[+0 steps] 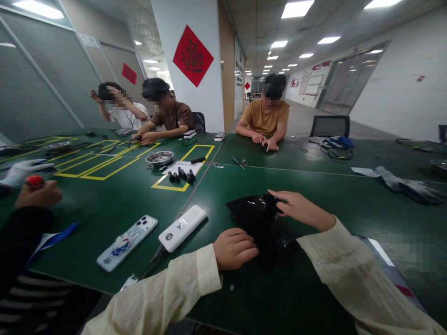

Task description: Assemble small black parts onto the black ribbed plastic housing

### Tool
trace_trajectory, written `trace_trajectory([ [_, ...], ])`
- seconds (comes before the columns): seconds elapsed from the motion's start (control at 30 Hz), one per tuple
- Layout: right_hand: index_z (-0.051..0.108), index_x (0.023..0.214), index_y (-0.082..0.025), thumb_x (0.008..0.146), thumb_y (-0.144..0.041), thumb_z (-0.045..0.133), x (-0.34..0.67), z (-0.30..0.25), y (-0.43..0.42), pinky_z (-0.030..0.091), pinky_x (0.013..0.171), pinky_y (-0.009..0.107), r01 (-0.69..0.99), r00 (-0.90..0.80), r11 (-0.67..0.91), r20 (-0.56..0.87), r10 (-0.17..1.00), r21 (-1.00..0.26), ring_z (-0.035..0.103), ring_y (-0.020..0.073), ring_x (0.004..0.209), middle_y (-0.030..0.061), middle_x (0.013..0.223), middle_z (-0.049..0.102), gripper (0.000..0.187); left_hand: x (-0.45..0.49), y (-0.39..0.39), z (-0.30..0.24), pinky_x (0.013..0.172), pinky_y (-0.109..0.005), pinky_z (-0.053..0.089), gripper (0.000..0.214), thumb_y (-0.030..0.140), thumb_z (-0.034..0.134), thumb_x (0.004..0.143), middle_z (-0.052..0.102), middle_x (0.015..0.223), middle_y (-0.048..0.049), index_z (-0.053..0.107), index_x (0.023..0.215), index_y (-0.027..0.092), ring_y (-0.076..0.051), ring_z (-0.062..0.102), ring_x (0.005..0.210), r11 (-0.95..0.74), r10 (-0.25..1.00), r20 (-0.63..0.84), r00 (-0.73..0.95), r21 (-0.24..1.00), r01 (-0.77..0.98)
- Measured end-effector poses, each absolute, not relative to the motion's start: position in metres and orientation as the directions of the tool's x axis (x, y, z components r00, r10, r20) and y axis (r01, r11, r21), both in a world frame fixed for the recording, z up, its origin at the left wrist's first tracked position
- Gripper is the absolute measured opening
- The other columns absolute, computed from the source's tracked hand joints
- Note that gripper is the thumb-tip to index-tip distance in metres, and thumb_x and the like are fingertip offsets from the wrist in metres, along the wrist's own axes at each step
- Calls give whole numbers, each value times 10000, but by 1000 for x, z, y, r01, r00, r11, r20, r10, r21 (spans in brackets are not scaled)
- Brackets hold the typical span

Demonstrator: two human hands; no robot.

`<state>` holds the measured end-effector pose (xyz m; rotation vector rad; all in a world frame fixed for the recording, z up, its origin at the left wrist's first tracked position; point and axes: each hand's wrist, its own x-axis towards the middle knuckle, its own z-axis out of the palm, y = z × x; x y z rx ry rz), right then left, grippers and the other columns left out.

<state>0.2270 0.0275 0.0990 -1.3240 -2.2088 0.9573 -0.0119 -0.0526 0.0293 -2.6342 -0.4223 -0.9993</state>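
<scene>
A glossy black flat plate lies on the green table in front of me. My left hand rests on its near left edge, fingers curled down onto it. My right hand reaches over the plate's far corner and is closed on a small black part that stands on the plate. Both my arms wear cream sleeves.
A white power bank and a phone in a patterned case lie to the left. Farther off sit a metal bowl, small black parts and yellow tape lines. Three people sit across the table; another person's hand holds a red-topped thing at left. Grey gloves lie right.
</scene>
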Motion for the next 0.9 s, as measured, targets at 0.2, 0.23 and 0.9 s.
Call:
trace_trajectory([
  [0.2, 471, 1303, -192, 785, -223, 436, 217, 105, 16, 521, 643, 266, 663, -473, 360, 6, 881, -656, 645, 137, 655, 82, 1200, 582, 520, -11, -54, 29, 790, -272, 469, 129, 138, 457, 828, 686, 814, 15, 551, 908, 176, -112, 624, 833, -911, 218, 665, 714, -123, 393],
  [0.23, 459, 1312, -194, 789, -225, 431, 215, 108, 13, 516, 625, 264, 682, -480, 367, -8, 877, -632, 643, 137, 633, 79, 1156, 611, 525, -11, -54, 29, 782, -269, 472, 132, 141, 449, 833, 686, 816, 15, 549, 910, 180, -113, 624, 840, -910, 228, 661, 715, -116, 398],
  [0.9, 515, 1080, -173, 868, -502, 383, 203, 102, 22, 430, 735, 270, 707, -512, 458, 57, 857, -539, 603, 188, 824, 85, 930, 629, 413, -12, -60, 25, 667, -250, 512, 226, 164, 361, 824, 663, 861, -49, 509, 995, 167, -146, 629, 862, -894, 340, 616, 710, -22, 447],
])
